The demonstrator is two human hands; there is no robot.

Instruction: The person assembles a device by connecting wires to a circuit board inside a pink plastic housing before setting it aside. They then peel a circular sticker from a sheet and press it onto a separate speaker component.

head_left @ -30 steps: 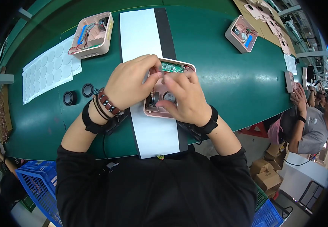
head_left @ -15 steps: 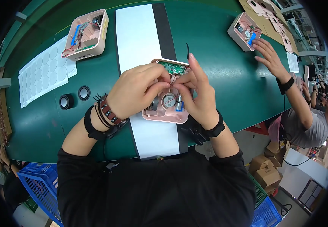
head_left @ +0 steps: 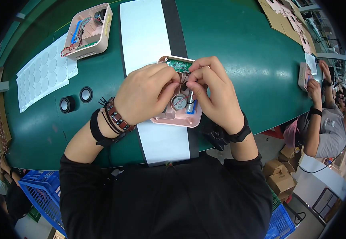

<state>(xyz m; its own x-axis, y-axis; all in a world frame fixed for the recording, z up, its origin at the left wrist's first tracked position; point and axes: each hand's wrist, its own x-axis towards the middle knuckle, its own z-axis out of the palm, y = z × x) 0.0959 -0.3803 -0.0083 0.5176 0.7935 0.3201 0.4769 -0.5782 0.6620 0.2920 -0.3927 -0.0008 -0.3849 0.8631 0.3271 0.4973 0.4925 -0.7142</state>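
Note:
A pink plastic housing [head_left: 195, 120] lies in front of me, holding a green circuit board [head_left: 177, 65], a round silver part [head_left: 179, 102] and a silver cylinder [head_left: 191, 95] beside a blue piece. Over its middle, my left hand [head_left: 143, 89] pinches thin wires between thumb and forefinger. Close against it, my right hand [head_left: 216, 89] is closed at the fingertips on a small black strip [head_left: 184, 85] by the wires. The exact grip is partly hidden by my fingers. My hands cover parts of the housing's left and right sides.
The housing rests on a white sheet [head_left: 145, 36] with a black border. At left are two small round speakers [head_left: 67, 104], a sheet of round stickers [head_left: 41, 81] and another pink housing [head_left: 97, 47] with wires. A co-worker's hand [head_left: 314, 89] holds a similar housing [head_left: 303, 75] at far right.
My right hand has curled inward, bringing the black strip from its raised fingertip down to the wires. The co-worker's housing has moved away to the right. My view has shifted slightly.

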